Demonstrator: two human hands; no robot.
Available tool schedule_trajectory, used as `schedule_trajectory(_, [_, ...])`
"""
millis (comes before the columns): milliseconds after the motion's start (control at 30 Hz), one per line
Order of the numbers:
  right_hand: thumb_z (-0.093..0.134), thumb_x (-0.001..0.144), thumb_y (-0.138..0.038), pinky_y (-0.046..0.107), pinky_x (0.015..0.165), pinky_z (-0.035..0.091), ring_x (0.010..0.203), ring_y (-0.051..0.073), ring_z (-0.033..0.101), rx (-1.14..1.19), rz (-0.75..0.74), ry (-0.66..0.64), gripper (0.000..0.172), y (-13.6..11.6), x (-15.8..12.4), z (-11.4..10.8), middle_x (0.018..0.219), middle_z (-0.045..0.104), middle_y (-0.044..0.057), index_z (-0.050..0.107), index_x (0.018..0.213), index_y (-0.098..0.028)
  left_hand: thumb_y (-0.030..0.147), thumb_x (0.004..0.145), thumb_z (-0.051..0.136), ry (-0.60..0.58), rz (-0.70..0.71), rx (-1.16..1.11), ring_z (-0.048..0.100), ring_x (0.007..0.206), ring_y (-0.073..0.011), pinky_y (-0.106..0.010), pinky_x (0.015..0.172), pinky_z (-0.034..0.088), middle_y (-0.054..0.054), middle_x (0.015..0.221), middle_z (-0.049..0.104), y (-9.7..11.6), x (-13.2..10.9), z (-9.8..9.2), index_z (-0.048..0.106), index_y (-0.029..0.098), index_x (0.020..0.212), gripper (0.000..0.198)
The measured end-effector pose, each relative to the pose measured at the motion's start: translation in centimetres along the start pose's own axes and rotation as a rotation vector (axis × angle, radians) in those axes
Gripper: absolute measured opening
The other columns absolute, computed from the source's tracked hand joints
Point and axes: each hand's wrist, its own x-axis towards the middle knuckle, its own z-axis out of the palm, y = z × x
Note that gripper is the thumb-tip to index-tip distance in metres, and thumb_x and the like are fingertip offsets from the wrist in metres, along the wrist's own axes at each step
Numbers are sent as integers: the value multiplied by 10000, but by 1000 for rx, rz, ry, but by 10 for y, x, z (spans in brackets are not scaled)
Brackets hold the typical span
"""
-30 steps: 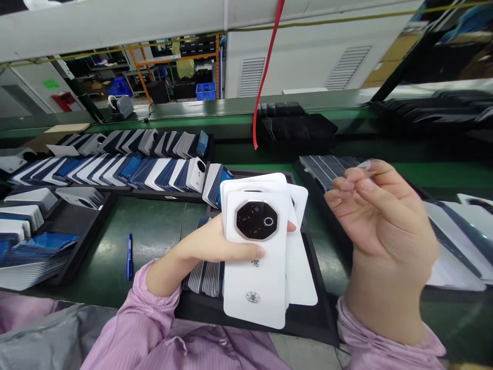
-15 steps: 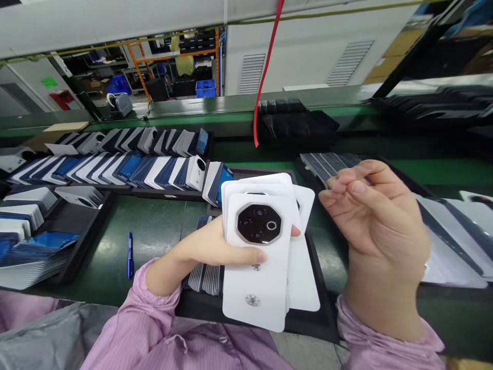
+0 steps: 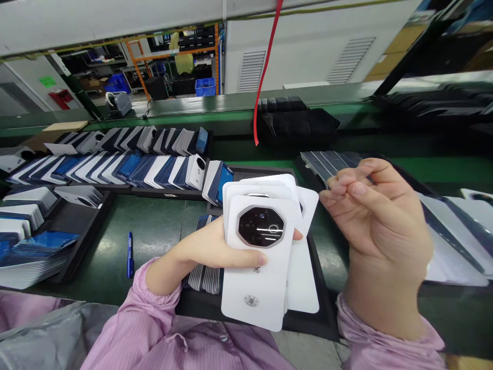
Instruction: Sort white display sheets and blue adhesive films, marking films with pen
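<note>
My left hand (image 3: 227,246) grips a fanned stack of white phone back panels (image 3: 254,282), its thumb across the top one. That panel carries a black octagonal camera block with a silver rim and a round printed emblem near its lower end. Several more panels stick out behind it, to the top and right. To the right of the stack, my right hand (image 3: 381,216) is raised with thumb and fingertips pinched together. Whatever may be between those fingertips is too small to make out. Below the stack lies a black tray (image 3: 323,308) with more panels (image 3: 206,277) at its left.
Trays at the left hold rows of white, navy and blue panels (image 3: 103,167). A blue pen (image 3: 130,254) lies on the green bench (image 3: 157,221). More panels (image 3: 454,241) lie at the right. Black bags (image 3: 300,121) rest behind, and a red strap (image 3: 265,72) hangs down.
The stack in my left hand has tilted slightly, so light stripes now reflect in the top panel's camera block. My right hand keeps its pinch, almost unmoved.
</note>
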Motion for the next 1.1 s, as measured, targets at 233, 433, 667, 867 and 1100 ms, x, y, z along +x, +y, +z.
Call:
schedule_trajectory(233, [923,619,-181,249,494,499,587,140,594,-134,-242,-47,341,1,-17,4,666,681,-2,703,868,-257,210,780,694,78,-76,2,630,1211,-291,-377,1011,503,-104,1318,670,-5,8,-1,675,168,1216,439])
schedule_trajectory(433, [832,755,-127,290,572,584,677,176,701,-416,-281,-279,339,8,-33,6,761,720,-9,650,1005,-265,202,690,726,152,-157,89,641,1122,-313,-425,961,520,-106,1173,706,-19,20,-3,656,153,1149,467])
schedule_trajectory(667, [765,845,-171,269,569,588,674,159,704,-561,-289,-461,295,14,-30,5,770,721,-28,595,1066,-268,222,675,729,137,-168,106,632,1109,-298,-419,958,513,-84,1179,689,-26,23,-1,625,179,1132,471])
schedule_trajectory(867, [733,882,-201,356,714,590,813,205,705,-978,-699,-508,320,24,-30,7,934,721,23,603,1161,-288,206,665,716,142,-134,105,635,1047,-284,-416,923,518,-83,1124,681,-28,25,-2,614,168,1122,469])
schedule_trajectory(1100, [784,813,-428,376,822,522,953,221,638,-700,-488,10,330,42,31,-16,1017,669,44,682,1073,-253,170,668,676,64,-94,24,632,1139,-301,-402,987,491,-112,1196,698,-20,25,-1,680,132,1119,453])
